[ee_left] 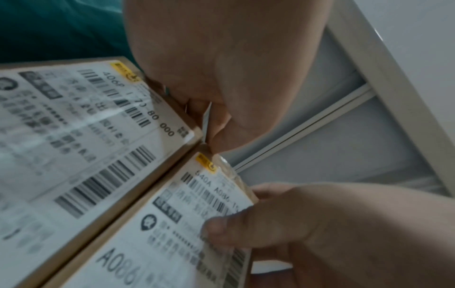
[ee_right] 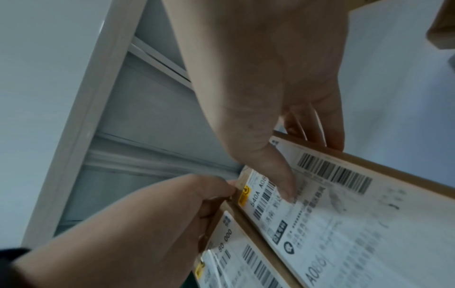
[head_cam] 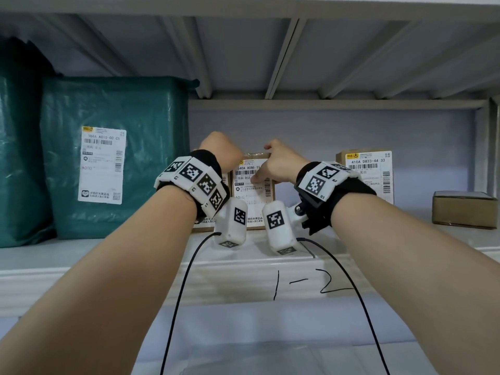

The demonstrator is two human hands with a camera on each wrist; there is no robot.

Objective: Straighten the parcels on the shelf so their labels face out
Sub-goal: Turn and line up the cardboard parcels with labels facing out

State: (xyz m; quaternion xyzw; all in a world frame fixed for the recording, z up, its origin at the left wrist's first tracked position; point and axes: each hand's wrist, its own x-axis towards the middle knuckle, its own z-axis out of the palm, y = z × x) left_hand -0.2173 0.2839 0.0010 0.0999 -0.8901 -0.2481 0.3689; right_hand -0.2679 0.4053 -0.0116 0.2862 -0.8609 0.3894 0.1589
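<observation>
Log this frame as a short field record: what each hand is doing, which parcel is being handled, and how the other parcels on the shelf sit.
left hand: at the top left corner of the A086 box, fingers behind it; grip not clear
right hand: holds the top right of the same box, thumb on its label
A086 box: brown carton, upright, label facing out
neighbour box: close beside it on the left, label out
green parcels: far left, label out
410A box: right, label out
small carton: far right, no label visible
shelf: edge marked 1-2
</observation>
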